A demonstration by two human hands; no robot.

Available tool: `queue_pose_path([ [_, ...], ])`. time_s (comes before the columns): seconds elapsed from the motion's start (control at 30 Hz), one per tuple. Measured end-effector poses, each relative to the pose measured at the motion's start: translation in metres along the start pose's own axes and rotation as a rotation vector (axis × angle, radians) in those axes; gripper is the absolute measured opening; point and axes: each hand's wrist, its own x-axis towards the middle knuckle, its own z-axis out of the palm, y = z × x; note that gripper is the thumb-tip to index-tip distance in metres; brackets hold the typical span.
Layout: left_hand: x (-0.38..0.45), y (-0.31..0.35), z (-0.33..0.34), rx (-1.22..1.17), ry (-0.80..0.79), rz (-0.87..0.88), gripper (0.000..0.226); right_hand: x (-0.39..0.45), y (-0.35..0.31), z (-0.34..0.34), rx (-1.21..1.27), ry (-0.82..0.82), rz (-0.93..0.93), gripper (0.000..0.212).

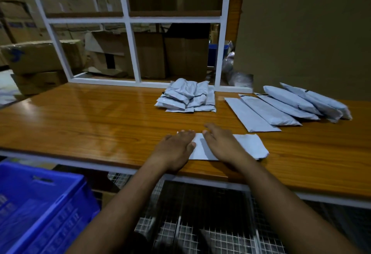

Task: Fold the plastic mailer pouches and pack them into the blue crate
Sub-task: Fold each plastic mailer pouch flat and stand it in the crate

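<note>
While both hands, left (pixel 176 149) and right (pixel 222 143), press straight fingers on a pouch (pixel 249 145), folded ones (pixel 186 97) wait mid-frame, unfolded (pixel 281 109) at right; crate (pixel 40 203), lower left, looks unpacked.

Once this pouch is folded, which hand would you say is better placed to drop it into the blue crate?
Left, probably: the left hand lies nearer the blue plastic crate at lower left.

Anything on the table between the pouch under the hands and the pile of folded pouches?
No. In the head view, bare wooden tabletop separates the pouch from the folded pile; the unfolded row sits off to the right.
</note>
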Motion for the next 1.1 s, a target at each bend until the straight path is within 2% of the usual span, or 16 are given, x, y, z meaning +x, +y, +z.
queue_pose_path([
  [0.07, -0.001, 0.002, -0.001, 0.007, -0.012, -0.012, 0.055, 0.000, -0.002, 0.009, 0.008, -0.011, 0.057, 0.050],
  [0.17, -0.001, 0.001, 0.001, -0.013, 0.024, -0.013, 0.054, 0.000, -0.002, 0.013, -0.117, -0.044, 0.066, 0.052],
  [0.37, 0.000, -0.005, 0.005, -0.144, 0.087, -0.050, 0.051, 0.006, 0.001, 0.030, -0.420, -0.133, -0.005, 0.056],
  [0.5, 0.002, -0.004, 0.005, -0.072, 0.076, -0.076, 0.051, 0.009, -0.002, 0.033, -0.532, -0.170, 0.050, 0.059],
  [0.63, -0.001, -0.006, 0.001, 0.015, 0.000, -0.101, 0.052, 0.006, 0.003, 0.030, -0.467, -0.188, 0.044, 0.062],
  [0.73, -0.001, -0.006, -0.003, 0.062, -0.049, -0.107, 0.053, 0.003, 0.014, 0.022, -0.403, -0.172, 0.114, 0.064],
  [1.1, -0.004, -0.002, -0.005, 0.079, -0.061, -0.110, 0.053, -0.014, 0.063, -0.011, -0.394, -0.124, 0.186, 0.063],
])
